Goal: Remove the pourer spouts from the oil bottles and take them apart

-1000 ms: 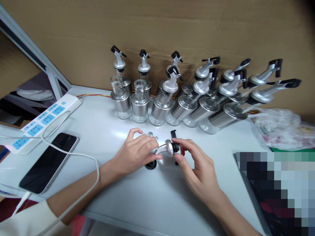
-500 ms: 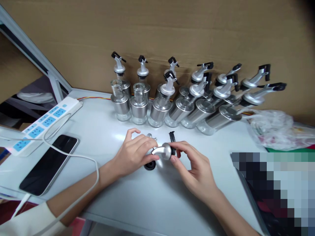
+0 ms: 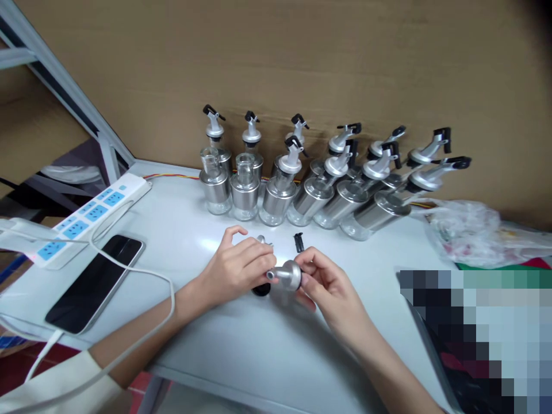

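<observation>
A silver pourer spout (image 3: pixel 288 275) is held above the table, its open nozzle tip toward my left side. My right hand (image 3: pixel 332 287) is closed on its round base, with thumb and fingers around the dark underside. My left hand (image 3: pixel 237 265) is closed at the nozzle end, the fingertips against it and the thumb mostly hidden. Beneath the left fingers, a round black part (image 3: pixel 261 289) lies on the table. Just behind those fingers shows another small silver piece (image 3: pixel 261 238), partly hidden. A black flip lever (image 3: pixel 299 242) lies beyond the spout.
Behind my hands stand several glass-and-steel bottles with pourers; two front-left ones, including this bottle (image 3: pixel 245 192), have bare necks. At left are a phone (image 3: pixel 95 282), a power strip (image 3: pixel 86 221) and a loose white cable (image 3: pixel 149 275). A plastic bag (image 3: pixel 463 227) lies at right.
The spout has turned so its nozzle opening faces more toward me, and it sits slightly lower. My right fingers have shifted around its base. The whole view has moved a little.
</observation>
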